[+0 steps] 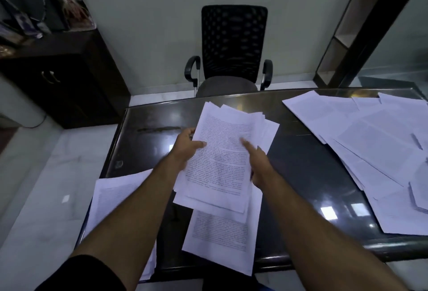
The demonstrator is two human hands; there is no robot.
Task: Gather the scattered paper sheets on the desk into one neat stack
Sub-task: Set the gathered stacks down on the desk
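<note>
Hands first: both are on a loose bundle of white printed paper sheets held up over the middle of the dark glossy desk. Left hand grips the bundle's left edge, thumb lying across the top page and the other fingers tucked underneath. Right hand has the right edge, with a finger or thumb stretched out flat over the print; the rest of that hand goes under the paper, so how tight it's gripping I honestly can't tell, but it's carrying the sheets. The bundle is pretty messy, corners fanning out at the far end and edges not lined up.

Just below it, one more single white printed sheet lies near the desk's front edge, partly covered by the bundle. Another white printed page sits at the near left corner of the desk, under the left forearm and hanging a bit over the edge. Over on the right side there's a big overlapping spread of white papers covering most of that end, well apart from the held bundle.

Behind the desk stands a black mesh-back office chair, and a dark wooden cabinet sits off to the left by the wall.
</note>
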